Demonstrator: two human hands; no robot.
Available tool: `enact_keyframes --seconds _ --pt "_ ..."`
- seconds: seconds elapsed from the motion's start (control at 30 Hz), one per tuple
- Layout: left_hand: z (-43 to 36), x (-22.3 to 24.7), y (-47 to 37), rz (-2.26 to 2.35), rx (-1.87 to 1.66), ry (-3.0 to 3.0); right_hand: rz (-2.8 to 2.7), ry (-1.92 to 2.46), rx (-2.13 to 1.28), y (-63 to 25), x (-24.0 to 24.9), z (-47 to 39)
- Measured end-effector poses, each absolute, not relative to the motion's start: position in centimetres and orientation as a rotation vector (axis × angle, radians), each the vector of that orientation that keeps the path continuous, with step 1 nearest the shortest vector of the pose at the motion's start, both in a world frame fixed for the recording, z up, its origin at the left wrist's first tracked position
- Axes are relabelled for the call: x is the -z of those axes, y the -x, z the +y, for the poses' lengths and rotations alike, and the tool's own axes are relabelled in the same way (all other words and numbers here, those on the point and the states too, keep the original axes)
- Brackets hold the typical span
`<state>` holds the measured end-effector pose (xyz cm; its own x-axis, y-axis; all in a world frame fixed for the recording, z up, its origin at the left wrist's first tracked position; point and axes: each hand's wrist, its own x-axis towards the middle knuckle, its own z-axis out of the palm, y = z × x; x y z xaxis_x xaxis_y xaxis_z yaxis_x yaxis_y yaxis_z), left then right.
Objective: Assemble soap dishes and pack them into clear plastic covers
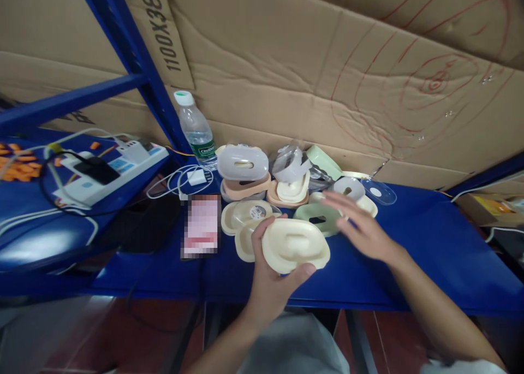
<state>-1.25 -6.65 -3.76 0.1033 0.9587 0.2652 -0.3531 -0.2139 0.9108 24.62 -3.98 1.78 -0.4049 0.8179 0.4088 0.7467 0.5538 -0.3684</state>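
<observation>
My left hand grips a cream oval plastic piece with a raised middle, thumb along its near edge and fingers at its left side. To the right, my right hand hovers with fingers stretched out and nothing in them. Just beyond its fingertips and partly under them lies a green oval lid with a dark slot. Behind the held piece are cream trays, partly hidden by my left hand. A grey slotted lid rests on a peach container farther back.
A water bottle stands by the blue frame post. A phone with a blurred screen lies left of the trays. Power strips and cables spread over the left side. Cardboard walls the back; a clear oval lid lies at right.
</observation>
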Motion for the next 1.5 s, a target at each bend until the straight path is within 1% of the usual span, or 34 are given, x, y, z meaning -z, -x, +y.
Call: enact_keyframes --seconds 0.03,0.1,0.17,0.23,0.33,0.43,0.6,0.7,0.8,0.93,1.17,1.27,1.33,1.5 --pt "-6.7 3.8 1.1 0.703 -1.431 -1.181 -2.34 1.183 -0.231 -23.5 -1.8 -5.7" --pt "-6.7 3.9 0.8 0.674 -1.462 -1.193 -2.422 1.1 -0.228 -21.6 -1.6 -8.1" --pt "-6.7 3.8 1.0 0.645 -1.448 -1.252 -2.382 1.048 -0.142 -20.9 -1.2 -9.1" --pt "-6.4 3.5 1.6 0.638 -1.363 -1.384 -2.281 1.004 -0.053 -21.5 -0.8 -8.9" --pt "-6.1 3.1 2.9 0.731 -1.287 -1.707 -2.121 1.086 0.182 -23.8 -0.2 -7.1" --pt "-6.1 3.0 3.9 0.856 -1.327 -2.091 -2.031 1.286 0.384 -25.9 0.9 -4.8" --pt "-6.1 4.0 4.5 0.913 -1.33 -2.481 -2.114 1.386 0.233 -26.2 2.8 -3.3" --pt "-5.9 4.8 4.9 1.012 -1.348 -2.517 -2.198 1.411 0.179 -25.8 3.3 -3.9" --pt "-5.4 5.2 5.4 1.026 -1.339 -2.549 -2.165 1.428 0.134 -25.8 3.6 -4.5" --pt "-5.2 5.4 5.7 1.005 -1.298 -2.586 -2.122 1.373 0.167 -25.6 3.6 -4.8" --pt "-5.7 5.5 6.6 1.3 -1.537 -2.354 -2.0 1.253 0.283 -25.1 2.4 -5.1" --pt "-6.1 5.4 7.0 1.281 -1.592 -2.27 -1.922 1.238 0.289 -25.3 2.0 -5.4" --pt "-6.5 5.4 6.9 1.178 -1.502 -2.3 -1.953 1.254 0.259 -25.0 2.1 -5.5" --pt "-7.9 5.4 5.0 0.996 -1.018 -2.599 -2.225 1.268 0.183 -23.6 2.5 -5.6"
